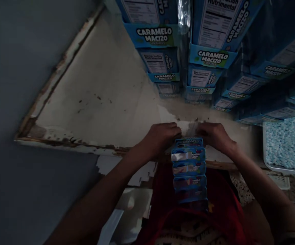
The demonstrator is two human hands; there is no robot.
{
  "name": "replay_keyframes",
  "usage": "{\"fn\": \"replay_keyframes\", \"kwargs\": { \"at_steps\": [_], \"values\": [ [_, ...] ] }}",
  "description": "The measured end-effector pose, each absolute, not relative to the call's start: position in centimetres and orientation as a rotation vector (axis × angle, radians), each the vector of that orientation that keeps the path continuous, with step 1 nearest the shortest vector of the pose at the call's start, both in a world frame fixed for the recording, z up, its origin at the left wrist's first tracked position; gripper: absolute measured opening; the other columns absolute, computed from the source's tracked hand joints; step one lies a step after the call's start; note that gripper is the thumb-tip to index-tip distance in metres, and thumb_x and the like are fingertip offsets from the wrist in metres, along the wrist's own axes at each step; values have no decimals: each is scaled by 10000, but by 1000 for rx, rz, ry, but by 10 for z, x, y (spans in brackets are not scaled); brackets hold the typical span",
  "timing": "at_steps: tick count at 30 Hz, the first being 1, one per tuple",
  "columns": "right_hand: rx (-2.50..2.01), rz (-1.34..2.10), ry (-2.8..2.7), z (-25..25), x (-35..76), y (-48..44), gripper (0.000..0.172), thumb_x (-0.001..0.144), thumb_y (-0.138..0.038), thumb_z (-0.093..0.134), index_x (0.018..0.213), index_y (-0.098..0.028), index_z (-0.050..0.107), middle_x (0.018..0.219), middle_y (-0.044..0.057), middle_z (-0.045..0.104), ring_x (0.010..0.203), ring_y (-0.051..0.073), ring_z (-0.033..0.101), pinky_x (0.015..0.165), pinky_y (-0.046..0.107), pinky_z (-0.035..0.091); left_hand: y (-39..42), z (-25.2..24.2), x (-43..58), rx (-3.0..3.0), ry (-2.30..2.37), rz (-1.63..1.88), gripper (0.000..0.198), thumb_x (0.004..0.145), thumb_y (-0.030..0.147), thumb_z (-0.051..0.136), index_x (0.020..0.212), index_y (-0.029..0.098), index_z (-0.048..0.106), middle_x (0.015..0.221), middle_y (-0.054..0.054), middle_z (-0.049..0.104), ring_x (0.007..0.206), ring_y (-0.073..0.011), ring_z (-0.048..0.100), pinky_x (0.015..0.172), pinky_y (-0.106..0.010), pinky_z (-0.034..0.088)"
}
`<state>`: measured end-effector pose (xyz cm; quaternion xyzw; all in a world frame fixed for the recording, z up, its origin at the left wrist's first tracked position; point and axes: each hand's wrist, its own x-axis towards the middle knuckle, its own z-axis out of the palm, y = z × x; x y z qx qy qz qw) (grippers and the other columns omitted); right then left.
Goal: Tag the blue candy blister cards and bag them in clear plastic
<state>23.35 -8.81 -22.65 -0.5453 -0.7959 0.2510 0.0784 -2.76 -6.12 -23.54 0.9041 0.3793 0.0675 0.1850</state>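
A column of small blue candy boxes (189,168) labelled "Caramelo Macizo" lies between my forearms, running from the table's front edge toward my body. At its far end my left hand (166,132) is closed, with the fingers curled in by the left corner. My right hand (215,134) is closed in the same way by the right corner. A pale, partly see-through patch shows between the two hands. What the fingertips pinch, if anything, is hidden in the dim light.
Tall stacks of blue candy boxes (160,35) in clear wrap stand at the back and right. A clear tray of light blue candies (287,143) sits at right. The worn whitish table (99,78) has a chipped edge, with a grey wall (15,61) beyond it at left.
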Motion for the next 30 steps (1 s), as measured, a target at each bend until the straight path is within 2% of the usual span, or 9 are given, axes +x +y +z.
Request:
{"fn": "replay_keyframes", "kwargs": {
  "at_steps": [3,5,10,12,17,22,27,30],
  "values": [
    [-1730,675,-2448,-213,232,-98,111,907,-156,698,869,-209,787,880,42,790,827,194,707,696,275,357,-66,-234,-32,2520,973,218,221,900,105,606,981,195,791,952,-62,755,881,-192,719,703,-260,497],
    [-1792,659,-2394,-206,230,-97,124,919,-166,701,870,-205,808,927,58,800,875,208,726,709,281,378,-65,-229,-32,2549,990,261,222,948,139,585,979,194,798,982,-74,750,890,-195,710,720,-272,507],
    [-1817,757,-2263,-191,228,-91,133,908,-155,731,852,-217,835,917,38,821,872,205,747,738,280,437,-91,-216,-36,2710,1406,357,292,1015,180,516,1055,224,802,1037,-92,760,941,-267,700,651,-336,451],
    [-1806,720,-2212,-185,228,-98,147,935,-186,711,895,-240,841,925,23,831,882,210,756,753,286,458,-110,-215,-37,2669,1539,421,261,1005,169,533,1031,214,789,988,-86,762,899,-261,707,633,-338,430],
    [-1718,537,-2243,-163,222,-127,176,984,-215,659,975,-236,834,968,47,825,887,214,746,754,294,458,-144,-213,-31,2481,1668,905,184,1008,221,603,895,206,748,831,-39,739,694,-185,679,563,-308,386],
    [-1593,512,-2297,-144,210,-133,198,997,-181,633,1028,-234,821,1011,57,796,933,204,712,782,288,449,-158,-214,-19,2240,1864,1248,140,949,216,656,813,191,679,825,-41,705,722,-168,673,655,-276,463],
    [-1714,502,-2389,-157,211,-130,254,993,-158,565,1016,-231,808,957,69,795,874,219,701,726,295,439,-165,-245,-6,2008,1955,1150,132,910,127,579,814,192,642,844,-58,685,773,-185,656,673,-282,455],
    [-1652,478,-2385,-167,215,-131,262,989,-150,543,1043,-235,785,1001,68,798,902,220,702,747,292,454,-167,-250,-9,1955,1960,1078,131,874,115,576,786,207,603,829,-54,675,768,-191,640,664,-287,445]
  ]
}}
